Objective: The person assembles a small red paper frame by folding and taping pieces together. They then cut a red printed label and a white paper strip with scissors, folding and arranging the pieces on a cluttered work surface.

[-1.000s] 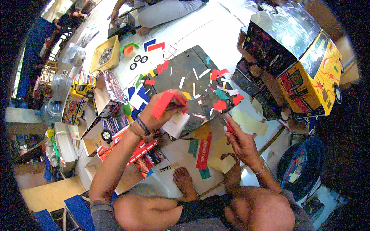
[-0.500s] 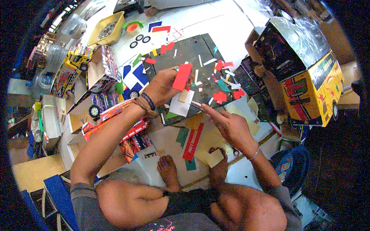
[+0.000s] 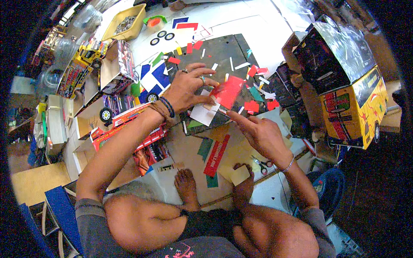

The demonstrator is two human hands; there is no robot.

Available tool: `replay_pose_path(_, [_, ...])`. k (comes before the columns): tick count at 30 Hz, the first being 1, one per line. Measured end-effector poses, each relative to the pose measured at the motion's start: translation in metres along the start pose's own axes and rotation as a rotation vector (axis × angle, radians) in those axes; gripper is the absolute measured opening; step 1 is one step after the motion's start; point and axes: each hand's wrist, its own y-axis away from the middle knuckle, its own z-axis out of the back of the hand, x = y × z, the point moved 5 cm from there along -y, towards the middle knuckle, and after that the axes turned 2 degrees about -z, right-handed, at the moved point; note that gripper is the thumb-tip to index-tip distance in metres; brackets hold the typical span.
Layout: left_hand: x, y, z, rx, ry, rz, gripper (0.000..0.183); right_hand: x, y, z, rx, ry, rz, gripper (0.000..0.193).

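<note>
From where I stand, looking down over the worker's head, the left hand (image 3: 184, 88) has its fingers spread over a blurred red piece (image 3: 229, 91) and a white sheet (image 3: 203, 113), thumb well apart from the other fingers. The right hand (image 3: 263, 134) is closed around a slim tool (image 3: 223, 110), index finger stretched along it, its tip by the sheet. The red piece lies between the hands, above a dark board (image 3: 221, 46); blur hides whether anything touches it.

Red scraps (image 3: 251, 106) and thin white slivers (image 3: 242, 65) clutter the board. Nearer the feet are a long red strip (image 3: 216, 155) and scissors (image 3: 263, 166). On the left crowd a red toy truck (image 3: 124, 129), an open box (image 3: 111, 64) and a yellow tub (image 3: 140, 26) of small bits; a big yellow toy vehicle (image 3: 355, 101) closes off the right.

The board sits on a pale tiled floor (image 3: 258, 23), and a blue basin (image 3: 329, 193) stands at the shadowy right.
</note>
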Motion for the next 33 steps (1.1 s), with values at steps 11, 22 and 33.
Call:
replay_pose_path(11, [0.012, 0.010, -0.011, -0.030, -0.041, 0.076, 0.045, 0.003, -0.004, 0.004, 0.032, 0.010, -0.001, 0.055])
replay_pose_path(22, [0.014, 0.009, -0.014, -0.044, -0.010, 0.056, 0.048, 0.001, -0.004, 0.000, 0.046, -0.044, -0.041, 0.055])
replay_pose_path(33, [0.017, 0.011, -0.016, -0.019, 0.012, 0.087, 0.051, 0.000, -0.004, -0.006, 0.053, -0.094, -0.024, 0.059])
